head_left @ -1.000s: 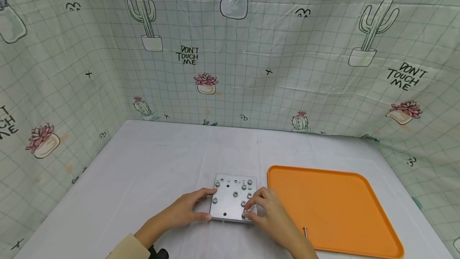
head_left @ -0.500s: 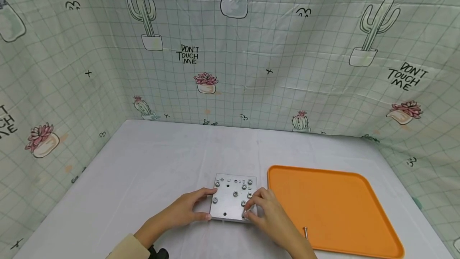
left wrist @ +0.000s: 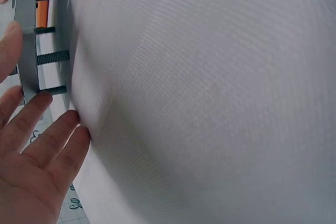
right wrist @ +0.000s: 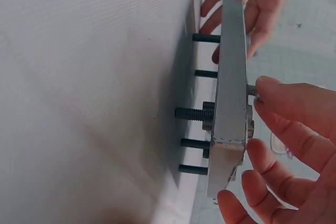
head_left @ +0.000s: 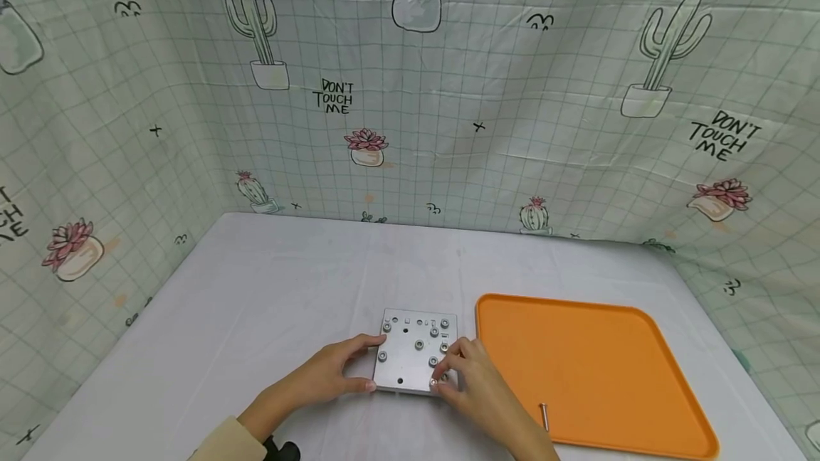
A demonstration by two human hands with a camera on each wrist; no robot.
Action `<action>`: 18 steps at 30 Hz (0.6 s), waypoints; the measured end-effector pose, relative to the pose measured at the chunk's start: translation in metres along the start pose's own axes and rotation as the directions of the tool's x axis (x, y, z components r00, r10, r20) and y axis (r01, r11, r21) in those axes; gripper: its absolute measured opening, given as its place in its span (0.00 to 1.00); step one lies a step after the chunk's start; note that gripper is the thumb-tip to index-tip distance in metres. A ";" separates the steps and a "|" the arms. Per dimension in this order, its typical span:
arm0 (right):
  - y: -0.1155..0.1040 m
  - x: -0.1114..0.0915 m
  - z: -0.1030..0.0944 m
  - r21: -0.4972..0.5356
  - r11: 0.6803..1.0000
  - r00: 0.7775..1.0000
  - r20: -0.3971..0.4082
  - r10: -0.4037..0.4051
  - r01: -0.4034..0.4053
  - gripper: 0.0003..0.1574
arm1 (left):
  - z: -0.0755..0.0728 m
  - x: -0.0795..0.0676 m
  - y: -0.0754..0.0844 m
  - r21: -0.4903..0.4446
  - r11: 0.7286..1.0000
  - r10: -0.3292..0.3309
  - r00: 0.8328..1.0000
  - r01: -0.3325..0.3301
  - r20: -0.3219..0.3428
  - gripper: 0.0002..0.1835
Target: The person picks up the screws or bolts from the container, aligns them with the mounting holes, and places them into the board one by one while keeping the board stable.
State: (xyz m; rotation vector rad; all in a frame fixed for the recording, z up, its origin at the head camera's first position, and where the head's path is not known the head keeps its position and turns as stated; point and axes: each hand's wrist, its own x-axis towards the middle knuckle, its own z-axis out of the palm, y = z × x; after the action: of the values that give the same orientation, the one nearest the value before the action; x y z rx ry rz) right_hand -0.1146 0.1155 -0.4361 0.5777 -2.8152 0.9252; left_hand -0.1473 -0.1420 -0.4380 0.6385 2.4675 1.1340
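A silver metal plate [head_left: 416, 347] stands on the white table, raised on threaded bolt shanks [right wrist: 193, 114] under it. Several bolt heads [head_left: 419, 345] and dark holes show on its top. My left hand [head_left: 333, 372] holds the plate's left side, thumb at the near corner and index finger higher along the edge. Its other fingers [left wrist: 65, 145] spread beside the plate near the cloth. At the near right corner my right hand [head_left: 474, 390] pinches a small screw [right wrist: 252, 90] between thumb and index finger. That screw stands in the plate's top face, mostly hidden by the fingertips.
An orange tray [head_left: 596, 368] lies on the table right of the plate, close to the right forearm. A single loose bolt [head_left: 544, 417] lies at its near left edge. Behind the table hangs a cactus-print cloth [head_left: 448, 105].
My right fingertips have shifted slightly at the screw, and its head now sits lower between them. The left hand and the plate stay in place.
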 end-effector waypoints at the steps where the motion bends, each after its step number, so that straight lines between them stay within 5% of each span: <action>1: 0.000 0.000 0.000 -0.007 1.000 1.000 0.003 -0.001 0.001 0.09 | 0.000 0.000 0.000 0.000 1.000 -0.001 1.000 0.001 0.000 0.35; 12: -0.001 0.000 -0.004 -0.019 1.000 0.999 0.034 0.024 -0.023 0.07 | -0.001 -0.001 0.003 -0.008 1.000 0.019 1.000 -0.019 -0.002 0.35; 18: 0.001 -0.005 -0.021 0.039 0.992 0.993 0.006 0.117 -0.117 0.11 | -0.001 -0.001 0.003 -0.002 1.000 0.017 1.000 -0.017 -0.002 0.35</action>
State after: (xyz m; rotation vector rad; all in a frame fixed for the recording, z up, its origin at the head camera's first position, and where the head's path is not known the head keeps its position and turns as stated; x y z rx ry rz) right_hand -0.1103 0.1302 -0.4212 0.4224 -2.8667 1.0032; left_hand -0.1461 -0.1417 -0.4349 0.6592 2.4671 1.1440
